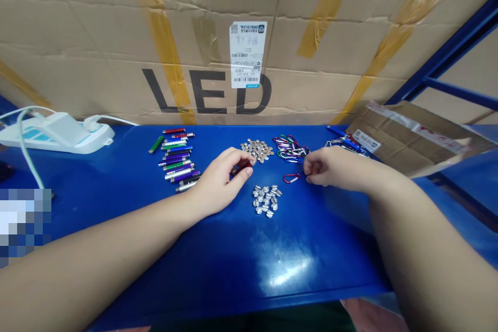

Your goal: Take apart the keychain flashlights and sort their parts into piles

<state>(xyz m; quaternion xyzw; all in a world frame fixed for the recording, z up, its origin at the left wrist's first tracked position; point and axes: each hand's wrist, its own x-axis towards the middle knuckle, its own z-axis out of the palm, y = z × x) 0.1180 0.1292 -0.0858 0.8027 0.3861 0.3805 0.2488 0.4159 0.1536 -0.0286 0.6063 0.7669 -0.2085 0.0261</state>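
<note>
My left hand (221, 179) rests on the blue table (249, 249), fingers closed round a small red tube (241, 167). My right hand (330, 168) lies to the right with its fingertips pinched together, just beside a red carabiner (291, 178) on the table; whether it holds anything is hidden. Between the hands lies a small heap of silver screw caps (266, 200). Behind it sits a pile of button cells (257, 149) and a tangle of coloured carabiners (290, 147). A row of coloured little torch tubes (177, 161) lies left of my left hand.
A white power strip (58, 134) with a cable sits at the far left. A big cardboard box marked LED (210, 36) walls off the back. A flattened carton (412, 135) and some finished key-ring pieces (344, 142) lie at the right, by a blue rack frame (447, 57).
</note>
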